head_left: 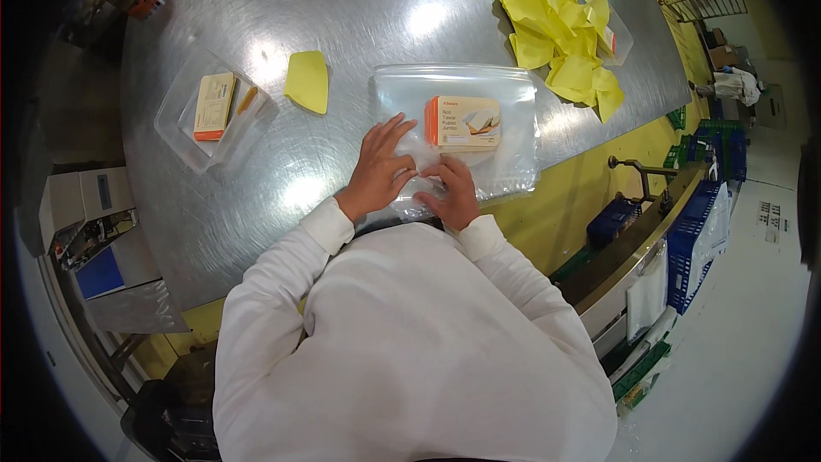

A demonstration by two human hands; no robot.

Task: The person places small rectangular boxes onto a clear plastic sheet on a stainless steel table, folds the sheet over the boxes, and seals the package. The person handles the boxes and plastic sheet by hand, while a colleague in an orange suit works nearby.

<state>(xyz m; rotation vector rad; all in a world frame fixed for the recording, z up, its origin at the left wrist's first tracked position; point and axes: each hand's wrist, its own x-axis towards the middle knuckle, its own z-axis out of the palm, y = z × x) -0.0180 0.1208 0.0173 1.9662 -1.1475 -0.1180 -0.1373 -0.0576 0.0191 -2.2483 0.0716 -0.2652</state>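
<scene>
A stack of clear plastic bags (513,150) lies flat on the steel table in front of me. On it sits a small stack of printed cards (463,122), orange-edged with a bread picture. At the near left part of the bags, my left hand (378,169) pinches the thin film between thumb and forefinger, its other fingers stretched out. My right hand (453,194) is close beside it, just below the cards, with curled fingers gripping the same bag's film. The plastic is bunched between the two hands. Some fingertips are hard to make out against it.
Left on the steel table (231,231) are a clear plastic tub (175,124) holding more cards and a loose yellow sheet (306,82). A heap of yellow sheets (560,26) lies far right, partly covering another clear container. Blue crates (691,239) stand right; a machine (103,222) stands left.
</scene>
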